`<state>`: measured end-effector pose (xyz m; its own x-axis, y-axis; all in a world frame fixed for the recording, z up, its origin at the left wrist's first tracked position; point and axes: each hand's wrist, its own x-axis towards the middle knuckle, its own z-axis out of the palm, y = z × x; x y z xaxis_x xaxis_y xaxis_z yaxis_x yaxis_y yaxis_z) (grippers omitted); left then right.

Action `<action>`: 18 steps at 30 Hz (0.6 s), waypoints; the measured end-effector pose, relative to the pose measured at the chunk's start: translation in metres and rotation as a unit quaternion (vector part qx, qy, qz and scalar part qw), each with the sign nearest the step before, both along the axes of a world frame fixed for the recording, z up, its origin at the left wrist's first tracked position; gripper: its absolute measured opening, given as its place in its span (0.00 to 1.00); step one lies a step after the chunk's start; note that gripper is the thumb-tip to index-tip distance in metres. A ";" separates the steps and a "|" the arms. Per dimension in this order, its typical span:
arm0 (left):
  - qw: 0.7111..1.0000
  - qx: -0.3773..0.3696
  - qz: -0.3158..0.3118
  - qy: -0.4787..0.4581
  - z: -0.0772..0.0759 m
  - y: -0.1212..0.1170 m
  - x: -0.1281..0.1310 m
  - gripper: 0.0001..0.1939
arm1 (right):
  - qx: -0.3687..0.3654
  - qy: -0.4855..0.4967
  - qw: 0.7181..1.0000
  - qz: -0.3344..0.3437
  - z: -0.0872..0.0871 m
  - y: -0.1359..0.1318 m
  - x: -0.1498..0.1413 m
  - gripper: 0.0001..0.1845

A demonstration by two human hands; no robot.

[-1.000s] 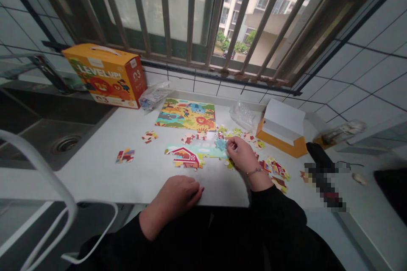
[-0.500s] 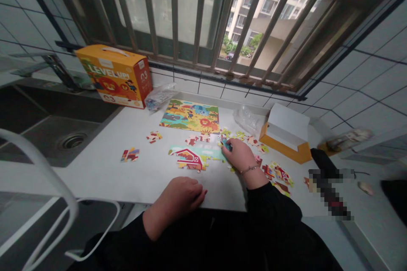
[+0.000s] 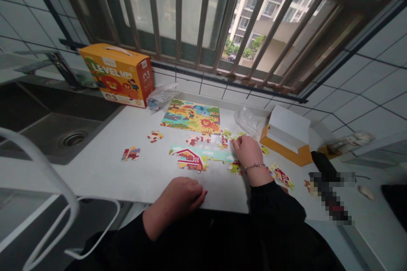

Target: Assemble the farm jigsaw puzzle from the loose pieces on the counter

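On the white counter [image 3: 104,177] lies a partly joined jigsaw puzzle [image 3: 190,157] with a red barn and a pale blue sky strip. My right hand [image 3: 249,152] is at the strip's right end, fingers curled down and pinched; what they hold, if anything, is hidden. Loose puzzle pieces [image 3: 224,140] lie just left of its fingertips. A green piece [image 3: 234,168] sits below the hand, close to the strip. My left hand [image 3: 182,194] rests loosely closed at the counter's front edge, below the barn, with nothing visible in it.
Behind the puzzle lies a picture board [image 3: 190,116] with animals. More pieces lie left [image 3: 131,153] and right [image 3: 281,175]. An orange box [image 3: 117,78] stands beside the sink [image 3: 70,137]. Plastic bags [image 3: 246,120] and an open box [image 3: 286,135] are at the back.
My right hand has moved slightly right from where it pinched a teal-looking piece, uncovering more of the sky strip and a green piece. My left hand has stayed put. The view has shifted slightly.
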<state>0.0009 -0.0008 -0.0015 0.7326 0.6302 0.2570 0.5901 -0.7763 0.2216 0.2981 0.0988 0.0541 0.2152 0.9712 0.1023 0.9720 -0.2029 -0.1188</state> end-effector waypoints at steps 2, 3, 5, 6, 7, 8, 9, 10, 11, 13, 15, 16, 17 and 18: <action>1.000 0.002 0.000 -0.005 0.001 0.000 0.000 0.21 | -0.012 0.015 1.000 0.025 -0.004 0.000 -0.022 0.23; 1.000 0.001 0.001 -0.006 0.001 -0.001 0.000 0.21 | -0.018 0.014 0.999 0.028 -0.006 0.000 -0.032 0.24; 1.000 0.000 0.004 -0.004 0.002 -0.001 0.000 0.21 | -0.026 0.008 0.999 0.026 -0.008 0.001 -0.046 0.24; 1.000 -0.002 0.004 0.000 0.002 -0.002 0.000 0.21 | -0.028 0.007 0.999 0.023 -0.009 0.002 -0.050 0.22; 1.000 -0.004 0.005 0.003 0.003 -0.002 0.000 0.21 | -0.029 0.009 0.999 0.019 -0.009 0.003 -0.052 0.20; 1.000 -0.005 0.004 0.004 0.003 -0.002 0.000 0.21 | -0.028 0.014 0.999 0.018 -0.009 0.004 -0.052 0.17; 1.000 -0.007 0.004 0.005 0.003 -0.002 0.000 0.21 | -0.029 0.021 0.999 0.017 -0.009 0.005 -0.051 0.15; 1.000 -0.008 0.003 0.004 0.003 -0.002 0.000 0.21 | -0.029 0.027 0.999 0.019 -0.009 0.006 -0.048 0.15; 1.000 -0.008 0.003 0.002 0.003 -0.002 0.001 0.21 | -0.030 0.032 0.999 0.022 -0.009 0.008 -0.046 0.15; 1.000 -0.008 0.003 -0.006 0.002 -0.001 0.001 0.20 | -0.026 0.046 0.998 0.031 -0.010 0.009 -0.039 0.16; 1.000 -0.006 -0.001 -0.016 0.000 -0.001 0.000 0.20 | -0.009 0.067 0.997 0.043 -0.012 0.008 -0.033 0.18; 1.000 -0.004 -0.003 -0.023 0.000 -0.001 0.000 0.20 | 0.002 0.082 0.995 0.055 -0.013 0.006 -0.031 0.19; 1.000 -0.002 -0.006 -0.029 -0.001 -0.001 -0.001 0.20 | 0.016 0.100 0.992 0.072 -0.013 0.001 -0.030 0.19; 0.999 0.002 -0.011 -0.036 -0.001 -0.002 -0.001 0.20 | 0.027 0.119 0.988 0.095 -0.014 -0.004 -0.030 0.19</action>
